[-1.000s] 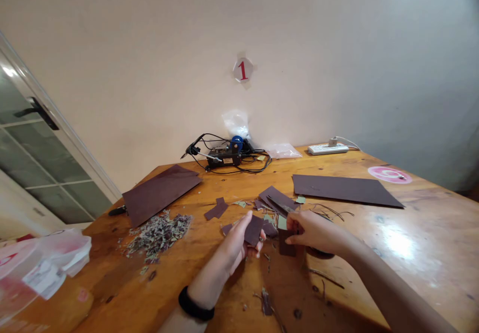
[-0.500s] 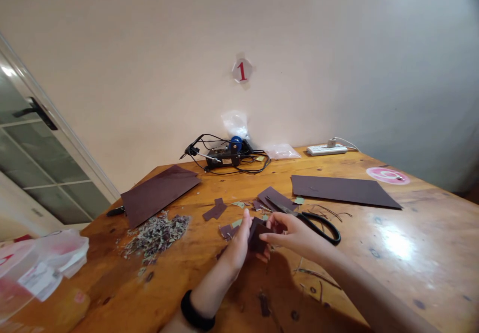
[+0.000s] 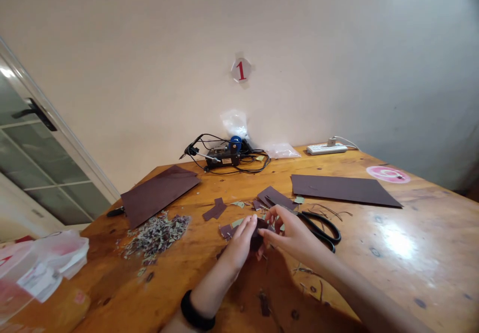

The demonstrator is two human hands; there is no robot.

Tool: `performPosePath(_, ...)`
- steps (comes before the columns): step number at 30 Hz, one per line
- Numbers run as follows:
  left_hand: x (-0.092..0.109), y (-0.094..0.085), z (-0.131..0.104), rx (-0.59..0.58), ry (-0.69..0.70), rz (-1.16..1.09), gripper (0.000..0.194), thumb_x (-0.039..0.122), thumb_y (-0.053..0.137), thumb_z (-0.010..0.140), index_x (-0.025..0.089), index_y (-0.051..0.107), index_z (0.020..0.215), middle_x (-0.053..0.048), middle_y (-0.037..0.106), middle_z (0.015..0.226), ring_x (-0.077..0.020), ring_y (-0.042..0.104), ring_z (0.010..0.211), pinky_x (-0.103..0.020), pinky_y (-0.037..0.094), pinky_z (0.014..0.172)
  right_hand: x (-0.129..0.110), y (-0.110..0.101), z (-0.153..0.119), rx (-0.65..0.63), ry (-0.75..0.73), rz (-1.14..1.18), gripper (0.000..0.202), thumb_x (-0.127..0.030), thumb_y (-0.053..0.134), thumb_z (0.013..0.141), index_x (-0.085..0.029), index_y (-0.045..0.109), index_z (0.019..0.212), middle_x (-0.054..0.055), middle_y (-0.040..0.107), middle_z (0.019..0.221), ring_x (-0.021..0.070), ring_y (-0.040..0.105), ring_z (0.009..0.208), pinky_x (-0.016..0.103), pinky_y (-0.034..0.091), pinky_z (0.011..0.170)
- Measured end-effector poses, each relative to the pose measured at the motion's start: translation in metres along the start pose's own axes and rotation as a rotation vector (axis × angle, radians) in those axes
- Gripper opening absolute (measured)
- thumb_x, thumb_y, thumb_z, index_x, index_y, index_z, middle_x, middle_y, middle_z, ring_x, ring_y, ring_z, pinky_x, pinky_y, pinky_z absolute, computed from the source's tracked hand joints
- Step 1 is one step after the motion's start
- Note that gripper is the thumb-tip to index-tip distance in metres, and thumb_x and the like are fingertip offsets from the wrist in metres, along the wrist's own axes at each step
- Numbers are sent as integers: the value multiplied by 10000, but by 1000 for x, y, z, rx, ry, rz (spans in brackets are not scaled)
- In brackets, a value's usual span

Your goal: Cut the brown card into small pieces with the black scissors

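Note:
Between my two hands, above the middle of the wooden table, is a small dark brown piece (image 3: 258, 238). My left hand (image 3: 243, 240) holds it from the left side, its fingers close together. The thumb and fingers of my right hand (image 3: 282, 230) pinch its right side. Just behind my right hand lie black-handled scissors (image 3: 325, 230), their blades resting over dark brown cut pieces (image 3: 277, 195). Small brown and pale green scraps (image 3: 227, 231) lie beside my left hand's fingertips.
A pile of shreds (image 3: 159, 235) and brown sheets (image 3: 160, 193) lie left; another sheet (image 3: 344, 190) is right. A black cabled device (image 3: 224, 157) and power strip (image 3: 327, 149) stand at the back. Plastic bags (image 3: 48, 258) sit at the left edge.
My left hand's fingers have bent more over the brown piece, which shows less than before. My right hand has shifted slightly up and to the left.

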State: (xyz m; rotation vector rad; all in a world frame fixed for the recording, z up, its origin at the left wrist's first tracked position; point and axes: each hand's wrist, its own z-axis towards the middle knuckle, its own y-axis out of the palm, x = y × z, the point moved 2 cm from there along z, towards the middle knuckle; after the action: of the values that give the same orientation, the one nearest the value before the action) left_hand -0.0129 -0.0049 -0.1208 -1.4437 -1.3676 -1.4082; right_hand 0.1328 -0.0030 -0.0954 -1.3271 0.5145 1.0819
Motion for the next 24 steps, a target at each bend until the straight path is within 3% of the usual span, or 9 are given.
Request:
performPosePath(4,17,-10,2,41,118,70,395,520,653,720,176,486,820,28,585,658,-63,453,433,-189,302,410,3,-4,1,11,73,105,241,-433,537,847,-196,532,895,38,617,867,162,549,714,282,435,623)
performPosePath(9,23,-14,4,-12,104,6,381,508,577,720,175,473,873,8,609,617,-78,447,392,-197,286,390,2,2,2,-66,92,217,276,-456,502,867,-193,581,898,40,635,903,177,582,806,281,445,684)
performPosePath(15,11,-7,3,-117,58,58,666,669,481,752,162,402,1177,11,605,577,-103,441,357,-202,288,366,-3,7,2,-67,6,197,246,-390,497,879,-181,612,821,35,664,812,178,598,778,270,446,672)
performPosePath(18,14,-8,3,-163,-2,116,803,789,368,738,165,399,1243,-24,624,664,-137,525,424,-227,367,397,-3,4,2,-37,-33,148,242,-368,494,881,-179,616,791,38,667,769,177,597,736,262,441,621)
performPosePath(20,24,-21,6,-89,35,217,795,798,324,746,163,454,1207,-82,647,810,-194,619,582,-269,441,464,-2,-1,2,4,-34,120,251,-382,491,880,-180,622,809,41,665,761,174,593,712,259,433,591)
performPosePath(21,30,-32,8,3,86,310,736,764,339,769,157,499,1155,-109,643,893,-221,644,686,-289,470,515,-2,-3,3,27,-26,110,255,-392,491,878,-182,623,817,41,663,758,173,592,701,257,429,579)
performPosePath(22,38,-46,11,135,171,449,632,688,370,808,157,530,1113,-122,634,949,-238,645,777,-302,488,567,-1,-5,3,50,-16,102,260,-401,493,876,-185,622,814,40,660,748,172,590,688,255,424,568)
performPosePath(24,51,-78,16,462,273,939,382,444,484,834,150,571,1063,-124,611,1031,-231,628,882,-323,494,758,1,-8,4,78,-4,97,267,-417,499,869,-191,616,791,36,652,723,169,586,667,252,414,549)
